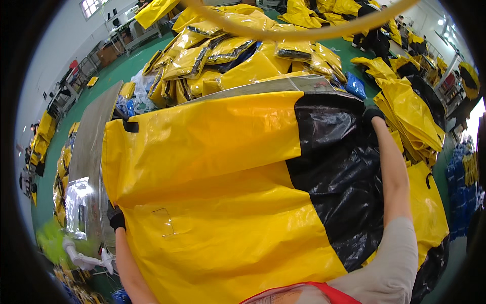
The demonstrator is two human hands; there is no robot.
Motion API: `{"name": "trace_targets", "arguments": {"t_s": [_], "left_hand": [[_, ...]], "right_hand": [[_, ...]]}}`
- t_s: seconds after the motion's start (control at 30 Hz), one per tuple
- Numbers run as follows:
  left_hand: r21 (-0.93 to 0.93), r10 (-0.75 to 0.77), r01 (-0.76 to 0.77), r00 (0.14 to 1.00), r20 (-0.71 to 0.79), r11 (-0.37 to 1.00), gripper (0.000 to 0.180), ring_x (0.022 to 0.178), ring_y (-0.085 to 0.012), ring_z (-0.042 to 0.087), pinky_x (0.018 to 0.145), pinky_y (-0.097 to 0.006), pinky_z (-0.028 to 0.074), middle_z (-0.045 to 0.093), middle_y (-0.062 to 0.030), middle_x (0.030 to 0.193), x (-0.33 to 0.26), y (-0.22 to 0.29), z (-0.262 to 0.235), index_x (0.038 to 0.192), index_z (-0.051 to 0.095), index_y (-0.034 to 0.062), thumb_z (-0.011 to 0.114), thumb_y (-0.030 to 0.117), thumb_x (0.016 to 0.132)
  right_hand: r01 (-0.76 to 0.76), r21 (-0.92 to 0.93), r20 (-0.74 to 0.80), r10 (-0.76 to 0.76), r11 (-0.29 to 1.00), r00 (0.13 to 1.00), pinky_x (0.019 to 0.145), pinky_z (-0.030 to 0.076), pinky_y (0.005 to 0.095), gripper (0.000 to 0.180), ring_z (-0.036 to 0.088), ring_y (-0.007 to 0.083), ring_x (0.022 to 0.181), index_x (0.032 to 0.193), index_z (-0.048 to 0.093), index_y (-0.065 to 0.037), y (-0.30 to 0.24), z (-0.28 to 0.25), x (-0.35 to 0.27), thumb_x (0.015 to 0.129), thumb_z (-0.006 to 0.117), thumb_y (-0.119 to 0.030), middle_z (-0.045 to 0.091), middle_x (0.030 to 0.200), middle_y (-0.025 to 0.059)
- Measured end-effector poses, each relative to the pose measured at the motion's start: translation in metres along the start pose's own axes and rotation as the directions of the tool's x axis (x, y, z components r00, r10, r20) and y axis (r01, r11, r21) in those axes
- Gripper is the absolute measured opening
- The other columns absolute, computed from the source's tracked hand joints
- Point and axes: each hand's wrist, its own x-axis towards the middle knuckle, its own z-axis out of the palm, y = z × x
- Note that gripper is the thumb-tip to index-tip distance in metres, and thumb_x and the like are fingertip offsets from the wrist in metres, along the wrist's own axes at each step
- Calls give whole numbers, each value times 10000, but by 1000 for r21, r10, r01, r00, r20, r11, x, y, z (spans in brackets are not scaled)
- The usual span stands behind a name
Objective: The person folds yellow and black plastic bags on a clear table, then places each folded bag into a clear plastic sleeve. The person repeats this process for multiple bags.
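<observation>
Head view: a big yellow and black bag [228,192] lies spread across the shiny metal worktop [93,137], right in front of the person. It fills most of the picture. The left hand [117,221], in a dark glove, is at the bag's left edge, low down. Its grip looks closed on that edge, but the bag hides the fingers, so I cannot tell for sure. The right hand [373,114], also in a dark glove, reaches far out to the bag's black end, at the top right corner. Its grip seems wrapped over that corner, but the fingers are hidden too. The bag has a small clear pocket [164,222] on its yellow part. Behind the worktop sits a heap of folded yellow bags [228,55]. More yellow bags [410,111] are stacked on the right. The floor [121,71] is green
</observation>
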Motion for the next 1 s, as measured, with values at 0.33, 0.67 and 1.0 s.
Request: {"name": "trace_targets", "arguments": {"t_s": [0.33, 0.67, 1.0], "left_hand": [[79, 47, -17, 913, -405, 997, 573, 1191, -380, 479, 1000, -392, 378, 503, -247, 1287, 22, -5, -7, 1355, 392, -13, 535, 323, 914], [-221, 432, -603, 228, 873, 766, 652, 1358, -374, 271, 1113, -450, 203, 318, -190, 1460, -181, 370, 47, 1403, 369, 104, 501, 475, 884], [-214, 725, -772, 407, 556, 598, 685, 1373, -366, 240, 1115, -446, 195, 282, -193, 1475, -205, 259, -24, 1415, 331, 78, 527, 452, 876]], "right_hand": [[741, 268, -131, -739, 616, 661, 885, 453, 395, 459, 606, 315, 988, 946, 705, -123, -288, -82, 19, 716, 671, -518, 667, 1023, 140], [951, 138, -67, -956, 276, 287, 763, 501, 369, 284, 632, 272, 835, 1161, 576, -171, -150, -96, -228, 889, 553, -251, 648, 968, 165], [914, 34, -150, -902, 405, 405, 1074, 262, 514, 497, 461, 340, 1229, 1266, 547, -274, -76, -37, -330, 795, 630, -142, 519, 1330, 81]]}}
